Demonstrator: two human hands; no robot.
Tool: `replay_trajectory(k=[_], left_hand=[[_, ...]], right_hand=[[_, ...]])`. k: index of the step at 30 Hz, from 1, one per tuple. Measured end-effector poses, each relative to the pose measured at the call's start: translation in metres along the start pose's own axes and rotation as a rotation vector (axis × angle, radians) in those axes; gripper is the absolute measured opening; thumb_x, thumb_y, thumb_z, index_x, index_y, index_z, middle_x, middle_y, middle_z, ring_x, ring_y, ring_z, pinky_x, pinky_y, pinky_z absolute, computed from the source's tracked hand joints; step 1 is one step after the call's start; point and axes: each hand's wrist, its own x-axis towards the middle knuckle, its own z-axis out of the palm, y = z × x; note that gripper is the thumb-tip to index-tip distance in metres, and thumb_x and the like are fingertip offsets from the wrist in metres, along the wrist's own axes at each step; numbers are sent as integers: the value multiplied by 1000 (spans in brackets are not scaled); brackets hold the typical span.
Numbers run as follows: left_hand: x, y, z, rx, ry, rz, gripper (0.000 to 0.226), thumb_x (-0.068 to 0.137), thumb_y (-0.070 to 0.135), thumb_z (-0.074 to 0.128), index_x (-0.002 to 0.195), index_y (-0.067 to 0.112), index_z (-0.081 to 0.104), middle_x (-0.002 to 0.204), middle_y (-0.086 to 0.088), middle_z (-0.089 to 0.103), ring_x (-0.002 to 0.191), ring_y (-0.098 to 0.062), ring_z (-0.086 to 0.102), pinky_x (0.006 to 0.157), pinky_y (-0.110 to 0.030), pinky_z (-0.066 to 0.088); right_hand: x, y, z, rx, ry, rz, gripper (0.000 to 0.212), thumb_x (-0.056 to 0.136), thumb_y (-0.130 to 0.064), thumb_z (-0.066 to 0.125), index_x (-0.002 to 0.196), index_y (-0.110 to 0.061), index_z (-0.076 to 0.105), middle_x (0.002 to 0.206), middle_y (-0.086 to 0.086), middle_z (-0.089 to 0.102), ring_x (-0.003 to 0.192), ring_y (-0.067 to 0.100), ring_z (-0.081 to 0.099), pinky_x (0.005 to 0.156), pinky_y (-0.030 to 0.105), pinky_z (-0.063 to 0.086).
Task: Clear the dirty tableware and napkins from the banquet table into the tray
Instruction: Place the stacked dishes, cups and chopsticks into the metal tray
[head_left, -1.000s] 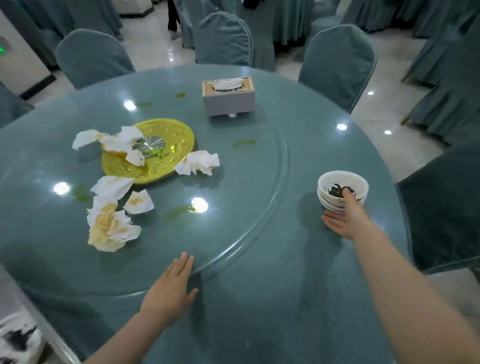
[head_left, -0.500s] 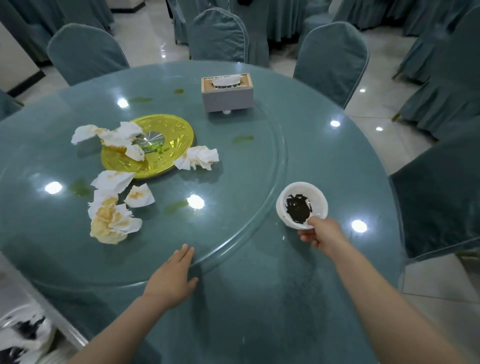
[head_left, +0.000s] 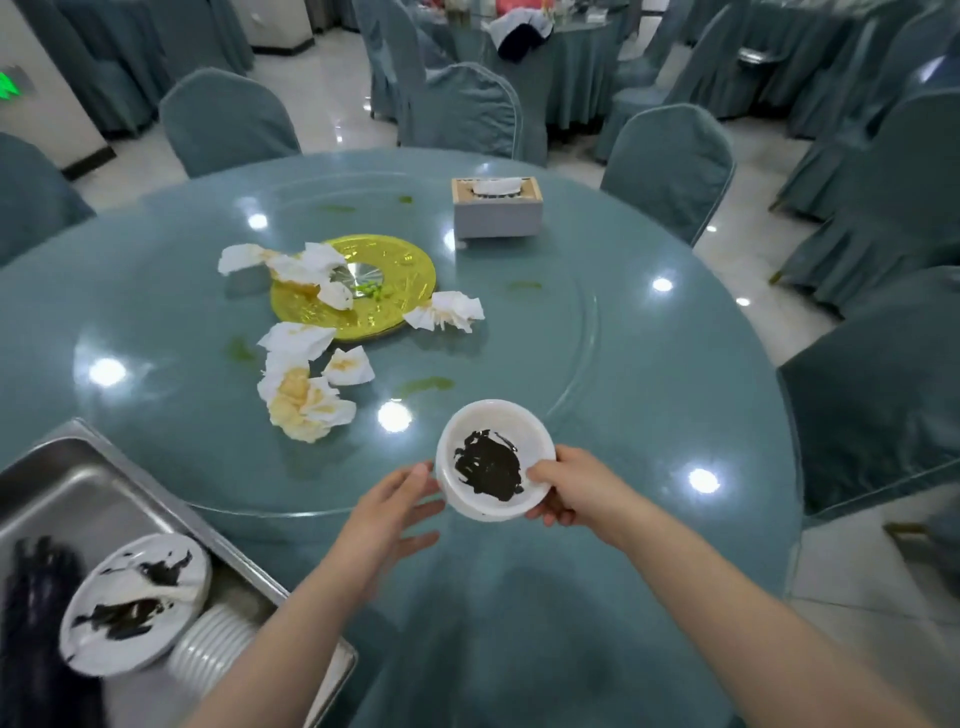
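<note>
I am carrying the white bowl (head_left: 493, 462), smeared inside with dark residue, just above the near part of the table (head_left: 649, 415); my right hand (head_left: 566, 488) is gripping it, thumb over the rim and fingers curled beneath, while my left hand (head_left: 387, 512) is coming to its other side with fingers relaxed and spread, the fingertips at the wall of the bowl, though I cannot tell whether they are quite touching it. The metal tray (head_left: 78, 478) is sitting at my lower left, well apart from the bowl, and is already holding a soiled white plate (head_left: 137, 605), a ribbed white dish (head_left: 213, 647) and a dark blurred bundle I cannot identify. I am judging the job as perhaps half done: this bowl is not yet in the tray, and the soiled napkins (head_left: 301, 397) are lying scattered over the glass turntable, around and on the gold plate (head_left: 363, 299). The tissue box (head_left: 496, 208) is standing at the far side and probably belongs there.
</note>
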Motion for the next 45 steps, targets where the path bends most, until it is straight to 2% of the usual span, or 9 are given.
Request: replay_trajectory(k=[4,8,13,22,27,34,37,41,45], left_hand=[[-30,4,-40,-57,116,55,21,92,25,59,110,14,62,100,-5,70,88,-15,67,74,-34,55],[-59,-5,-91,-126,186,48,14,90,16,61,103,11,65,86,-3,74,80,-17,67,76,-34,54],[-94,-28,-148,-161,324,67,18,88,1,57,97,10,68,85,-8,75,73,-18,71,61,-26,56],[-141,-75,-229,-187,530,49,19,86,-2,54,91,11,66,80,-10,71,71,-21,67,60,-26,54],[-155,-105,-257,-126,594,-94,19,87,-3,49,89,8,64,69,-9,65,55,-20,56,43,-20,48],[-159,-133,-259,-78,496,-301,16,89,4,52,98,4,65,88,-18,65,75,-26,59,64,-35,57],[-161,-137,-259,-45,452,-334,16,89,6,53,96,0,66,84,-17,59,75,-25,56,66,-34,56],[-164,-132,-263,-5,445,-283,16,90,5,52,93,5,67,85,-13,58,78,-22,53,61,-27,48],[-164,-121,-266,38,524,-140,20,92,13,54,108,21,60,101,-8,68,96,-23,63,75,-30,47]], right_hand=[[-11,-19,52,-109,-93,-51,17,82,-13,47,95,-12,58,58,2,67,44,12,53,43,21,31],[-22,-36,108,-218,-169,-90,15,82,-14,48,93,-15,58,61,2,66,46,12,54,44,20,33],[-35,-46,179,-310,-248,-103,10,83,-15,51,83,-24,57,70,3,61,58,17,55,48,21,44],[-46,-52,272,-375,-408,-92,26,88,-32,60,108,-16,61,98,3,64,77,15,62,72,26,56],[-50,-35,303,-341,-507,53,37,91,-33,58,120,-10,58,120,10,62,88,23,66,81,30,56],[-55,-5,322,-339,-434,188,55,89,-31,62,135,-6,45,133,17,53,105,30,63,85,32,54],[-57,-1,321,-332,-405,201,51,89,-29,62,131,-2,49,124,18,58,99,29,63,87,34,55],[-60,-5,314,-306,-374,171,43,90,-28,61,125,-3,54,119,17,62,101,28,64,85,33,54],[-63,-18,301,-242,-327,140,33,92,-24,56,118,-4,55,108,11,64,101,25,65,84,30,53]])
